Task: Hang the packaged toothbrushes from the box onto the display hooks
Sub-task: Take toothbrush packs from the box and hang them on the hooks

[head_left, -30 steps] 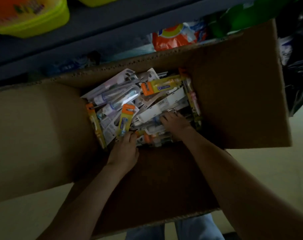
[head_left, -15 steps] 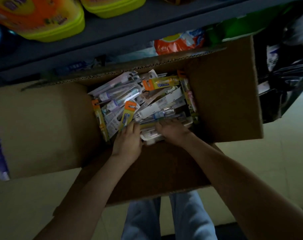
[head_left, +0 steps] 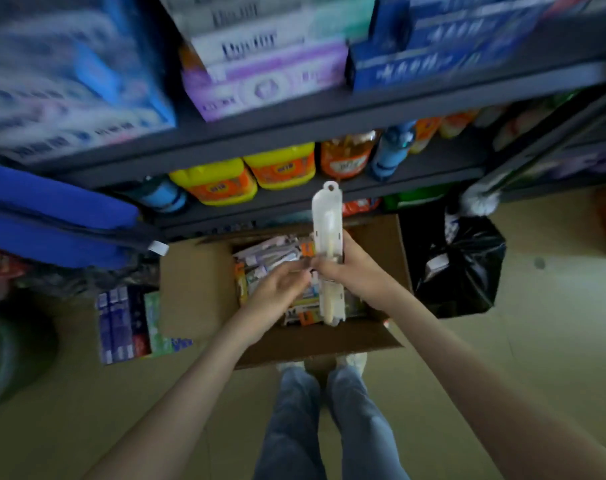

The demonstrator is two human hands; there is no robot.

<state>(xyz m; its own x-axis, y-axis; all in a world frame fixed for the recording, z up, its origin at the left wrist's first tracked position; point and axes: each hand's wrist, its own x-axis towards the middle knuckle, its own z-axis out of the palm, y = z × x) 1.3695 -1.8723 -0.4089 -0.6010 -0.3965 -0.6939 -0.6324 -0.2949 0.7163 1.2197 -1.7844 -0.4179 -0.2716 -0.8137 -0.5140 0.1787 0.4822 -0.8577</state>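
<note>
Okay, right hand (head_left: pixel 355 268) grips one packaged toothbrush (head_left: pixel 325 216) round its middle, fingers curled behind it and thumb on the front. We see the pack upright, hang-hole end up, a pale brush inside a whitish blister. It is above the open cardboard box (head_left: pixel 190 289), its top end showing in front of the lower edge of the dark shelf unit (head_left: pixel 329 123).

Left hand (head_left: pixel 277 292) is palm-up just beside the pack, fingers fairly straight and not clenched. The fingertips (head_left: pixel 303 271) are at the pack's left edge. Blur there, so we cannot tell if they actually touch it.

The box sits on the beige floor (head_left: pixel 502 358) right against the shelf unit, flaps folded out. Inside is a loose pile of more toothbrush packs (head_left: pixel 270 254), white and orange cards lying at all angles.

We also see:
- yellow jugs (head_left: pixel 214 181) with orange labels on the low shelf
- an orange bottle (head_left: pixel 346 154) and a blue bottle (head_left: pixel 391 150) right of the jugs
- blurred white-purple cartons (head_left: pixel 270 64) and blue cartons (head_left: pixel 433 46) on the shelf above
- a black plastic bag (head_left: pixel 467 271) on the floor right of the box
- a carton of boxed tubes (head_left: pixel 121 323) on the floor to the box's left
- folded blue padding (head_left: pixel 52 216) sticking out at the left
- jeans-clad legs (head_left: pixel 294 427) at the bottom, just behind the box
</note>
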